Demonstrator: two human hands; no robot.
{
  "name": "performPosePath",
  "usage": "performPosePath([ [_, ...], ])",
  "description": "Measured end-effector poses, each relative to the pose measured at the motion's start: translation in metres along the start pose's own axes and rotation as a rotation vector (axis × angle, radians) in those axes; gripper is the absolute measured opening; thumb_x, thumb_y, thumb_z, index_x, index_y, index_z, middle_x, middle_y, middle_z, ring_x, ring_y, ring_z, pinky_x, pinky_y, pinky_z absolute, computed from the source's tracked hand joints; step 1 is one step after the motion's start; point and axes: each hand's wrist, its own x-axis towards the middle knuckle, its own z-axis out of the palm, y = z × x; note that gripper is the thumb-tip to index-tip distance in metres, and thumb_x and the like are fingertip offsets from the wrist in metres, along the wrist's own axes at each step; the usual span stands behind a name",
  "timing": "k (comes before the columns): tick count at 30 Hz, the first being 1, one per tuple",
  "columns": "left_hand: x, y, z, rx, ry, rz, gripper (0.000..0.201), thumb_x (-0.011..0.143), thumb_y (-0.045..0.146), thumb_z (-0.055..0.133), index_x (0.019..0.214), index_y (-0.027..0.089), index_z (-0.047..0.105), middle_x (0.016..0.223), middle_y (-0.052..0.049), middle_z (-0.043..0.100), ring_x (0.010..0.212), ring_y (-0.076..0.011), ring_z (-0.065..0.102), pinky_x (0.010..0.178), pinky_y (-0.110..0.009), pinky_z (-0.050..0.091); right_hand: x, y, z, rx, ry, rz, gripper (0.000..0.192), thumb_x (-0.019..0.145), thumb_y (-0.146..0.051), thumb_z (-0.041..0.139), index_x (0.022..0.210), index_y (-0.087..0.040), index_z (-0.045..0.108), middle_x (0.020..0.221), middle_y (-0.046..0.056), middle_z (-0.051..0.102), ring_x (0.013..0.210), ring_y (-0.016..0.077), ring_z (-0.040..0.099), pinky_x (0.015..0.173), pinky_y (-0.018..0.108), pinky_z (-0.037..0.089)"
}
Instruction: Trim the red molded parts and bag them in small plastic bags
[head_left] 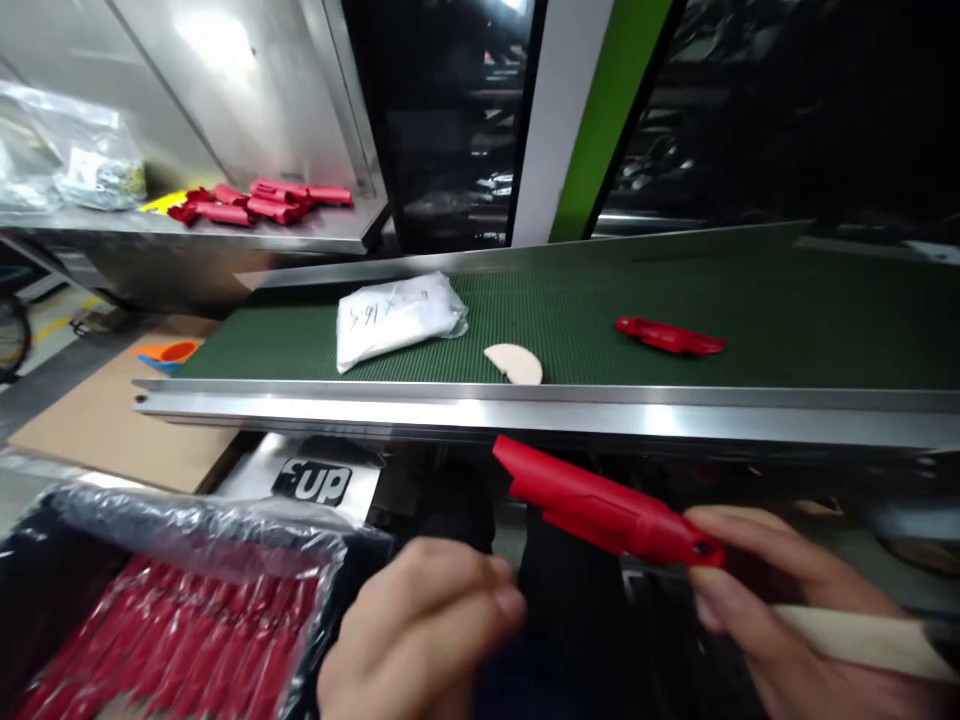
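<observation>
left hand [420,630] loosely curled, empty; right hand [780,610] grip clamped on red handle [600,510], long axis pointing up-left.

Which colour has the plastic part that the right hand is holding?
Red. The plastic part shows best in the head view, held at one end by the right hand.

A red plastic handle [607,512] is pinched by the right hand [780,610]; the left hand [420,630] is curled, empty. A second red piece [670,337] is seen on the green belt [787,320].
</observation>
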Motion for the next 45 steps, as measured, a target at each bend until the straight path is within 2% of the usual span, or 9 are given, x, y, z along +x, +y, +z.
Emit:
performPosePath([
  [2,0.011,0.007,0.000,-0.181,-0.028,0.137,0.017,0.082,0.040,0.066,0.078,0.026,0.075,0.089,-0.007,0.069,0.083,-0.0221,0.063,0.076,-0.028,0.053,0.005,-0.007,-0.001,-0.107,-0.001,-0.043,0.024,0.085,-0.030,0.066,0.109,-0.029,0.070,0.104,0.004,0.071,0.075,0.0196,0.072,0.053,0.020,0.061],
  [5,0.022,0.010,0.006,-0.343,-0.213,0.028,0.022,0.080,0.039,0.071,0.098,0.028,0.074,0.086,-0.003,0.069,0.077,-0.0181,0.061,0.073,-0.024,0.051,0.011,-0.016,-0.001,-0.116,-0.046,-0.063,0.026,0.088,-0.028,0.063,0.113,-0.029,0.066,0.104,0.002,0.070,0.061,0.0136,0.070,0.046,0.016,0.057],
  [7,0.023,0.011,0.014,-0.402,-0.292,-0.065,0.025,0.079,0.044,0.072,0.097,0.028,0.073,0.075,-0.001,0.067,0.073,-0.0170,0.059,0.071,-0.023,0.050,0.017,-0.023,0.001,-0.080,-0.065,-0.057,0.027,0.089,-0.025,0.061,0.115,-0.029,0.064,0.104,0.002,0.069,0.055,0.0107,0.066,0.044,0.015,0.055],
  [14,0.019,0.014,0.030,-0.445,-0.247,-0.073,0.020,0.079,0.038,0.073,0.093,0.022,0.072,0.081,-0.001,0.068,0.071,-0.0131,0.058,0.074,-0.020,0.049,0.030,-0.039,0.003,0.030,-0.064,0.031,0.030,0.092,-0.023,0.059,0.120,-0.033,0.061,0.103,0.000,0.066,0.055,0.0062,0.062,0.049,0.014,0.054],
  [26,0.029,0.003,0.029,-0.766,-0.579,-0.291,0.022,0.084,0.036,0.070,0.096,0.017,0.066,0.070,-0.003,0.064,0.063,-0.0120,0.055,0.062,-0.021,0.045,0.036,-0.034,0.014,0.319,-0.050,0.308,0.022,0.091,-0.028,0.064,0.111,-0.033,0.069,0.102,0.000,0.056,0.073,0.0072,0.057,0.055,0.016,0.045],
  [32,0.031,-0.007,0.029,-0.821,-0.617,-0.329,0.023,0.089,0.039,0.062,0.091,0.016,0.067,0.082,-0.006,0.062,0.069,-0.0140,0.055,0.057,-0.022,0.046,0.034,-0.028,0.023,0.493,-0.055,0.437,0.015,0.090,-0.031,0.065,0.104,-0.031,0.070,0.112,0.001,0.056,0.073,0.0063,0.056,0.056,0.017,0.044],
  [37,0.030,-0.008,0.028,-0.825,-0.627,-0.357,0.021,0.091,0.036,0.060,0.090,0.016,0.065,0.083,-0.005,0.060,0.072,-0.0141,0.055,0.059,-0.022,0.047,0.034,-0.029,0.027,0.551,-0.062,0.519,0.018,0.090,-0.035,0.066,0.105,-0.028,0.070,0.107,0.002,0.059,0.062,0.0037,0.052,0.044,0.013,0.037],
  [41,0.030,-0.010,0.028,-0.845,-0.628,-0.420,0.020,0.092,0.035,0.059,0.089,0.016,0.063,0.083,-0.006,0.060,0.072,-0.0141,0.056,0.059,-0.022,0.048,0.033,-0.031,0.031,0.582,-0.063,0.528,0.018,0.090,-0.035,0.065,0.106,-0.028,0.069,0.094,0.001,0.065,0.064,0.0056,0.057,0.041,0.012,0.034],
  [45,0.034,-0.014,0.031,-0.855,-0.641,-0.475,0.016,0.091,0.032,0.059,0.095,0.017,0.062,0.084,-0.005,0.060,0.073,-0.0148,0.057,0.059,-0.022,0.048,0.034,-0.036,0.031,0.568,-0.076,0.435,0.019,0.089,-0.031,0.067,0.108,-0.030,0.069,0.111,0.003,0.069,0.087,0.0111,0.065,0.041,0.012,0.034],
])
